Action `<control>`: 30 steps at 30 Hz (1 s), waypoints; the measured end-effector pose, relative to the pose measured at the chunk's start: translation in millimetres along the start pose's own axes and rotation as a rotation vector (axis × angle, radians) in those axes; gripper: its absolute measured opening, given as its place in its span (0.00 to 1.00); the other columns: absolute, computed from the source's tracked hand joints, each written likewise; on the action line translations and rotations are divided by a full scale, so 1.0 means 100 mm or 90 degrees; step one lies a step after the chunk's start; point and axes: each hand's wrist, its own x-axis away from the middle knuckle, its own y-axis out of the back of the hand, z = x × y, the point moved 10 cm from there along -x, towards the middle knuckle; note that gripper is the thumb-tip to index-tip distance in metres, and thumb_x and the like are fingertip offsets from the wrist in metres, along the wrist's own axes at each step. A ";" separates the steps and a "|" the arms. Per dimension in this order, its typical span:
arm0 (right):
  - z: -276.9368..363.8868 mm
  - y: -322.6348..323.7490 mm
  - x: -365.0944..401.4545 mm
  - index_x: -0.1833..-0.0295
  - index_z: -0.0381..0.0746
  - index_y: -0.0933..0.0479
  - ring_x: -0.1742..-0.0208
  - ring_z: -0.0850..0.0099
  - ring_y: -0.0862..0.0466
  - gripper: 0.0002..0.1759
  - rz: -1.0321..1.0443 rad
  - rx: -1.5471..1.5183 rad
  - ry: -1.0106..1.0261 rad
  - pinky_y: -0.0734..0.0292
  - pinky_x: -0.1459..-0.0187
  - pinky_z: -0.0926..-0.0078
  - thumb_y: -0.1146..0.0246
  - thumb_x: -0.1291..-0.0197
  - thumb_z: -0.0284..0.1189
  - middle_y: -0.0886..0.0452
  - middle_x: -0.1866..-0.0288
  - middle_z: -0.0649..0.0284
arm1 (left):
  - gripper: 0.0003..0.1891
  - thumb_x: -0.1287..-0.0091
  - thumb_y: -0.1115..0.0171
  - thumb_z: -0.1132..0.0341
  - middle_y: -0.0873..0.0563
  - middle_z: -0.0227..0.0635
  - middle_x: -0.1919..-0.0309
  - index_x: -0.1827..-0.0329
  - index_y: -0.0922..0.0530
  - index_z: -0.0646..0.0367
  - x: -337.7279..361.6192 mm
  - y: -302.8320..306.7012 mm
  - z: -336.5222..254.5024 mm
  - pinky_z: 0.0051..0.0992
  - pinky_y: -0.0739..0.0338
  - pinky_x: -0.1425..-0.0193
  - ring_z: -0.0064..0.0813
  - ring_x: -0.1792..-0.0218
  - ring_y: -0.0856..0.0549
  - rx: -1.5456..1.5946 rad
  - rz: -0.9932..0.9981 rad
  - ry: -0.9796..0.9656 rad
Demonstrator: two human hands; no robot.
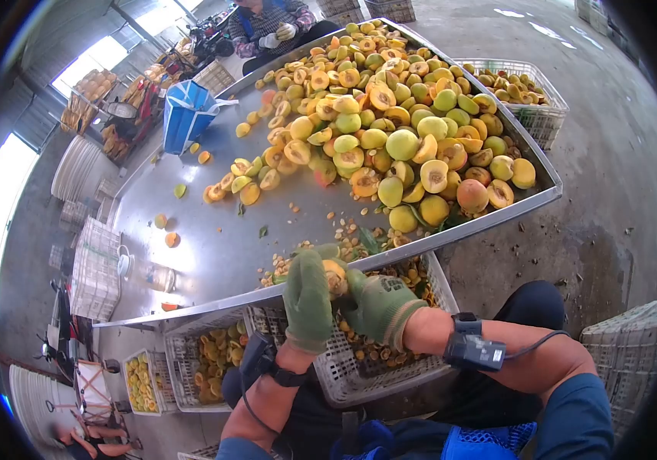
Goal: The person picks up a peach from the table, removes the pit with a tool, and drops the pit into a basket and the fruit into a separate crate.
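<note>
Both my hands wear green work gloves and meet over the near edge of the metal table (213, 264). A yellow peach half (335, 277) is gripped by my left hand (307, 300), its fingers wrapped round it. My right hand (380, 305) is closed right beside the peach, its fingertips against the fruit; whatever lies inside its fingers is hidden. Just beyond my hands, peach pits and scraps (347, 239) lie scattered with a few green leaves. A large heap of whole and halved peaches (374, 126) covers the table's far right part.
Beneath my hands stands a plastic crate (344, 379) holding cut peach pieces; more peach-filled crates (182, 368) are to its left. A blue and white bag (188, 115) sits on the table's left side. Another person (267, 31) wearing gloves sits at the far edge. A crate (535, 115) stands right.
</note>
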 end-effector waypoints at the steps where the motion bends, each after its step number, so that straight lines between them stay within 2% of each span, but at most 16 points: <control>1: 0.00 0.06 -0.04 0.49 0.36 0.21 0.55 0.47 0.12 0.17 -0.015 0.073 0.021 0.17 0.54 0.54 0.33 0.38 0.36 0.13 0.60 0.45 | 0.22 0.17 0.48 0.51 0.12 0.36 0.57 0.44 0.18 0.64 -0.03 0.02 0.02 0.27 0.16 0.50 0.26 0.58 0.13 -0.008 0.015 0.010; 2: 0.02 0.09 -0.05 0.50 0.36 0.20 0.56 0.48 0.12 0.16 -0.028 0.146 0.043 0.17 0.55 0.54 0.34 0.38 0.35 0.13 0.61 0.46 | 0.22 0.17 0.47 0.51 0.12 0.36 0.57 0.44 0.18 0.64 -0.05 0.03 0.04 0.27 0.16 0.51 0.26 0.58 0.13 -0.015 0.028 0.019; 5: 0.05 0.15 -0.03 0.51 0.36 0.21 0.59 0.48 0.12 0.16 -0.069 0.201 0.082 0.18 0.57 0.53 0.34 0.39 0.35 0.13 0.63 0.47 | 0.21 0.17 0.47 0.52 0.12 0.36 0.57 0.44 0.18 0.64 -0.02 -0.02 0.02 0.26 0.16 0.50 0.25 0.58 0.13 0.009 0.031 0.086; 8: 0.01 0.07 -0.06 0.50 0.36 0.21 0.58 0.47 0.12 0.16 -0.042 0.146 0.056 0.18 0.57 0.52 0.34 0.37 0.36 0.13 0.62 0.47 | 0.21 0.17 0.47 0.53 0.12 0.36 0.58 0.45 0.18 0.65 -0.01 -0.01 -0.13 0.27 0.17 0.50 0.26 0.58 0.14 -0.066 -0.011 -0.009; 11: -0.09 -0.05 -0.06 0.50 0.38 0.24 0.62 0.44 0.16 0.15 -0.058 0.054 0.082 0.20 0.61 0.52 0.35 0.38 0.33 0.16 0.65 0.47 | 0.20 0.17 0.48 0.54 0.12 0.37 0.57 0.45 0.19 0.65 0.02 0.00 -0.09 0.27 0.17 0.49 0.25 0.57 0.14 -0.041 -0.041 -0.017; 14: -0.01 -0.05 -0.02 0.49 0.37 0.24 0.62 0.44 0.15 0.15 -0.037 -0.019 0.056 0.20 0.61 0.53 0.35 0.37 0.32 0.16 0.65 0.46 | 0.21 0.16 0.50 0.54 0.12 0.37 0.57 0.45 0.19 0.65 0.04 0.05 -0.07 0.28 0.18 0.47 0.26 0.56 0.14 -0.051 -0.068 -0.058; 17: 0.00 -0.14 -0.04 0.47 0.38 0.20 0.51 0.45 0.13 0.17 0.032 -0.137 0.036 0.18 0.50 0.55 0.32 0.37 0.37 0.13 0.56 0.44 | 0.21 0.16 0.52 0.53 0.13 0.38 0.57 0.45 0.20 0.64 0.07 0.04 -0.12 0.29 0.18 0.45 0.27 0.55 0.14 -0.073 -0.080 -0.104; 19: -0.20 -0.39 -0.18 0.47 0.39 0.18 0.50 0.46 0.13 0.17 0.035 -0.241 0.024 0.18 0.51 0.55 0.32 0.36 0.38 0.13 0.55 0.44 | 0.22 0.16 0.53 0.52 0.13 0.38 0.57 0.43 0.21 0.63 0.08 0.05 -0.08 0.30 0.18 0.44 0.28 0.55 0.14 -0.095 -0.080 -0.123; 21: -0.35 -0.43 -0.17 0.47 0.39 0.19 0.50 0.46 0.13 0.18 0.039 -0.200 0.002 0.18 0.51 0.55 0.32 0.36 0.39 0.13 0.55 0.44 | 0.22 0.16 0.53 0.50 0.13 0.39 0.56 0.41 0.22 0.62 0.08 0.01 -0.10 0.30 0.18 0.44 0.28 0.55 0.14 -0.101 -0.053 -0.135; 23: 0.03 0.12 -0.01 0.47 0.38 0.20 0.51 0.46 0.13 0.19 0.041 -0.014 -0.031 0.18 0.51 0.54 0.32 0.36 0.40 0.13 0.55 0.44 | 0.23 0.16 0.53 0.49 0.13 0.40 0.56 0.39 0.24 0.61 0.06 -0.07 -0.19 0.30 0.17 0.45 0.29 0.55 0.13 -0.090 0.000 -0.140; 26: -0.07 0.11 -0.05 0.47 0.36 0.23 0.51 0.46 0.13 0.21 -0.034 0.102 0.015 0.18 0.52 0.53 0.33 0.36 0.40 0.13 0.56 0.44 | 0.24 0.17 0.53 0.47 0.12 0.41 0.55 0.39 0.25 0.60 -0.02 -0.08 0.07 0.30 0.15 0.48 0.30 0.55 0.13 0.092 0.030 0.051; 30: -0.08 0.12 -0.02 0.48 0.37 0.25 0.56 0.43 0.15 0.19 -0.058 0.066 -0.001 0.20 0.57 0.51 0.31 0.38 0.36 0.15 0.61 0.45 | 0.22 0.17 0.51 0.49 0.12 0.41 0.55 0.40 0.24 0.59 -0.01 -0.07 0.04 0.29 0.13 0.54 0.30 0.57 0.12 0.067 0.028 0.035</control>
